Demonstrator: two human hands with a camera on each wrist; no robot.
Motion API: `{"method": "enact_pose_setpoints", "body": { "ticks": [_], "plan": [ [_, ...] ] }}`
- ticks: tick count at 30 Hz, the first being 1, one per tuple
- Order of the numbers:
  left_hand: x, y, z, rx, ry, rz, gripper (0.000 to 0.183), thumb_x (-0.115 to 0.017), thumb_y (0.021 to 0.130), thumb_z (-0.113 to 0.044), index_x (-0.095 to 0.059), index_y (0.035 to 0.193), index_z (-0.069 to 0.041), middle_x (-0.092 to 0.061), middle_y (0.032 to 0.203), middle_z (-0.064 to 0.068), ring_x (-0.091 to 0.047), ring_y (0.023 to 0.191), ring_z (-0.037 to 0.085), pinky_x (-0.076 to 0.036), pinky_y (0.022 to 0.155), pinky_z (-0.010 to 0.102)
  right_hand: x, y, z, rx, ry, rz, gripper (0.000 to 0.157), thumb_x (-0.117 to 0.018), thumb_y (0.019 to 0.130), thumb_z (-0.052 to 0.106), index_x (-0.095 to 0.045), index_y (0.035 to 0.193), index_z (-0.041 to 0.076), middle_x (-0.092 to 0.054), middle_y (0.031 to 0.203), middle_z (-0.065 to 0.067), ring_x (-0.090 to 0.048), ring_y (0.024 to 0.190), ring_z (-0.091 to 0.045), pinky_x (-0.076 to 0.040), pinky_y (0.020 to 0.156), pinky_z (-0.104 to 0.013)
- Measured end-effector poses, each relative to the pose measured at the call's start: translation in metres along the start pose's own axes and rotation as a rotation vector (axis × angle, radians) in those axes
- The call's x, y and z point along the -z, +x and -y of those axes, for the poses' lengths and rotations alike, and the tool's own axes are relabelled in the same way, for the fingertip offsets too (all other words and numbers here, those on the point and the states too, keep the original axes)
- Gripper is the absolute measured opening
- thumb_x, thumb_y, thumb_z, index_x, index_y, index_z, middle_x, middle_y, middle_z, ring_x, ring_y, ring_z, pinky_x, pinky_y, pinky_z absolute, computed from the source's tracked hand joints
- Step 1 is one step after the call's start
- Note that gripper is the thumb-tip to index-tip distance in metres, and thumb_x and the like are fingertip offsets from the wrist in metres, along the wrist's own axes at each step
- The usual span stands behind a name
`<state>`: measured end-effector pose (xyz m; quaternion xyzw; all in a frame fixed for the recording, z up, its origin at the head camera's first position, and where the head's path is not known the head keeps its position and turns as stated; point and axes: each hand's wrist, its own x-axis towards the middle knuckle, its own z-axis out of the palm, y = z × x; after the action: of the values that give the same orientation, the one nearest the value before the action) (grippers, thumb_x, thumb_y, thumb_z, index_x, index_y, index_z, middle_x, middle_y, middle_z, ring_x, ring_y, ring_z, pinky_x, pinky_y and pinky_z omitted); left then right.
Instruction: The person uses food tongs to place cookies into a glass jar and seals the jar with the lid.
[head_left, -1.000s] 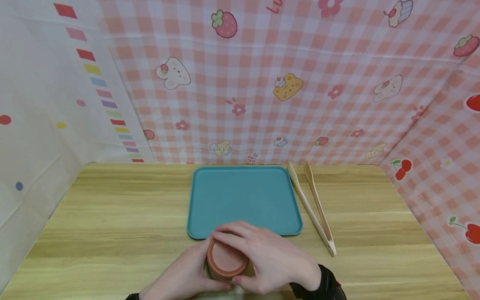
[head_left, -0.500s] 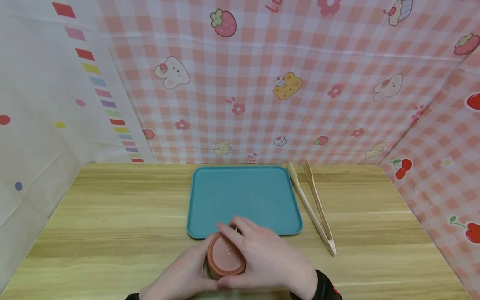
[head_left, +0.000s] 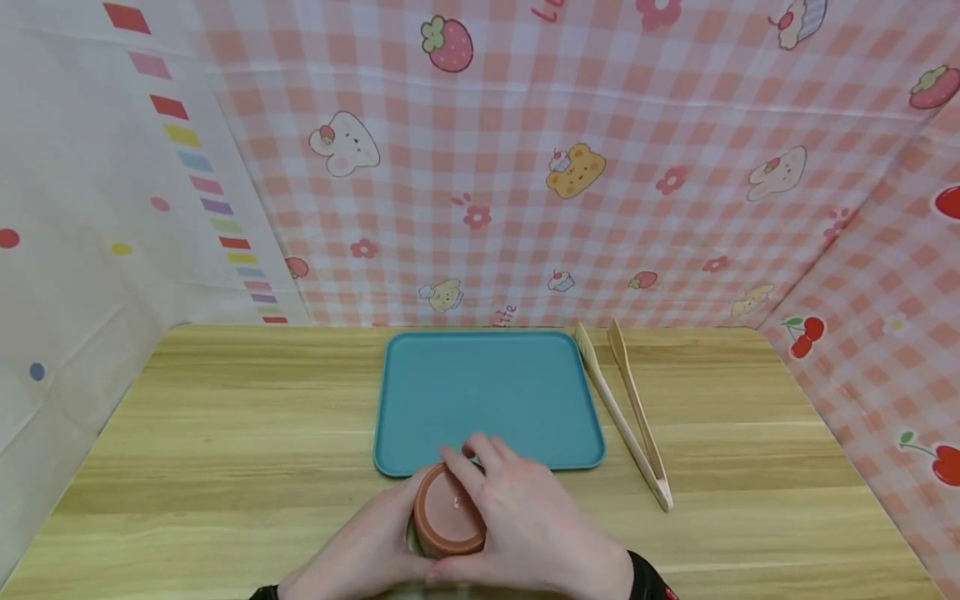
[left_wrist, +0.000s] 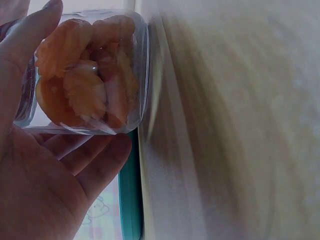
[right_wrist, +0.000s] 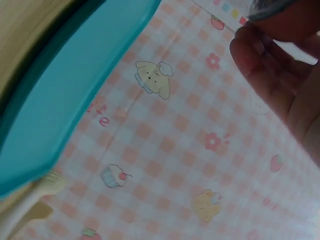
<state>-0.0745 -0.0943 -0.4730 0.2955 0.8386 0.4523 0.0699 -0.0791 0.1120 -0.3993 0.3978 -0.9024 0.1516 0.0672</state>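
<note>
A clear plastic jar [left_wrist: 127, 30] of orange, shell-like pieces, which may be dried fruit or pastry, stands close to the table surface in the left wrist view. Its round reddish-brown lid [head_left: 447, 510] faces up at the bottom middle of the head view. Around the jar's side curls my left hand [head_left: 375, 533], thumb on one side and fingers on the other. My right hand [head_left: 528, 517] grips the lid's edge from the right, thumb at the near side, fingers at the far side. The right hand covers part of the lid.
Just beyond the hands lies a teal tray [head_left: 487, 400]. Wooden tongs [head_left: 663, 493] rest along its right side, arms spread apart. Behind the wooden table [head_left: 247, 417] hangs a pink checked cloth [head_left: 510, 108], with a white cloth [head_left: 75, 292] on the left.
My right hand has turned around the lid, its thumb sliding left along the near edge and its fingers shifting right at the far edge. The left hand has stayed in place on the jar.
</note>
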Motion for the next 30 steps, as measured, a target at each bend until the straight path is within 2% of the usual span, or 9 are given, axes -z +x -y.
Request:
{"method": "enact_pose_setpoints", "body": {
  "ticks": [3,5,8,12,16,21,25,30],
  "plan": [
    [0.0,0.0,0.0,0.005,-0.006,0.003,0.086,-0.079,0.067,-0.055,-0.038,0.141,-0.036,-0.052,0.13,-0.018,-0.054,0.113,0.003,-0.046,0.094,0.031,0.007,-0.001,-0.008,0.102,0.066,0.051,0.1,-0.05,0.073,0.08,-0.036,0.151,0.019,-0.038,0.141,0.001,-0.042,0.125,-0.015,-0.05,0.086,-0.034],
    [0.0,-0.001,0.0,0.001,-0.01,0.003,0.085,-0.079,0.068,-0.053,-0.039,0.14,-0.035,-0.053,0.127,-0.018,-0.055,0.11,0.003,-0.047,0.092,0.031,0.011,-0.002,-0.013,0.181,0.112,0.065,0.096,-0.054,0.076,0.075,-0.032,0.153,0.022,-0.031,0.149,0.002,-0.035,0.132,-0.014,-0.046,0.094,-0.036],
    [0.001,-0.002,0.001,0.004,-0.013,0.006,0.088,-0.08,0.069,-0.052,-0.037,0.143,-0.034,-0.052,0.129,-0.017,-0.055,0.111,0.004,-0.046,0.092,0.031,0.013,-0.002,-0.018,0.273,0.162,0.074,0.087,-0.061,0.081,0.062,-0.034,0.152,0.02,-0.027,0.151,0.003,-0.032,0.135,-0.013,-0.039,0.101,-0.032],
    [0.0,-0.002,0.002,0.004,-0.001,0.003,0.091,-0.08,0.069,-0.051,-0.035,0.146,-0.032,-0.051,0.132,-0.016,-0.053,0.114,0.004,-0.045,0.095,0.031,0.009,0.0,-0.023,0.302,0.177,0.103,0.078,-0.068,0.082,0.043,-0.038,0.15,0.018,-0.03,0.151,0.004,-0.03,0.136,-0.011,-0.036,0.104,-0.028],
    [0.0,-0.002,0.002,-0.003,0.012,-0.009,0.092,-0.081,0.068,-0.05,-0.035,0.146,-0.03,-0.051,0.131,-0.016,-0.053,0.113,0.004,-0.045,0.094,0.03,0.006,0.001,-0.024,0.278,0.178,0.137,0.078,-0.071,0.08,0.036,-0.039,0.149,0.017,-0.033,0.149,0.005,-0.03,0.135,-0.008,-0.035,0.104,-0.027],
    [-0.001,-0.001,0.002,-0.01,0.001,-0.008,0.087,-0.078,0.07,-0.053,-0.037,0.143,-0.033,-0.052,0.13,-0.017,-0.054,0.113,0.004,-0.046,0.094,0.031,0.005,0.001,-0.022,0.204,0.166,0.122,0.077,-0.067,0.082,0.05,-0.042,0.147,0.015,-0.04,0.141,0.003,-0.038,0.128,-0.008,-0.041,0.097,-0.025],
    [-0.001,0.0,0.002,-0.004,0.013,-0.003,0.084,-0.077,0.07,-0.056,-0.039,0.142,-0.033,-0.051,0.131,-0.018,-0.052,0.115,0.004,-0.045,0.095,0.032,0.001,0.002,-0.014,0.11,0.115,0.054,0.083,-0.059,0.079,0.067,-0.049,0.141,0.013,-0.046,0.122,0.005,-0.048,0.106,-0.006,-0.048,0.079,-0.019],
    [-0.001,0.001,0.002,0.026,0.002,0.007,0.085,-0.076,0.071,-0.056,-0.038,0.143,-0.034,-0.049,0.133,-0.018,-0.051,0.116,0.004,-0.045,0.096,0.032,-0.004,0.003,0.0,-0.012,0.042,-0.036,0.08,-0.06,0.073,0.073,-0.059,0.123,0.012,-0.043,0.1,0.007,-0.045,0.084,-0.005,-0.046,0.063,-0.018]
  ]
}}
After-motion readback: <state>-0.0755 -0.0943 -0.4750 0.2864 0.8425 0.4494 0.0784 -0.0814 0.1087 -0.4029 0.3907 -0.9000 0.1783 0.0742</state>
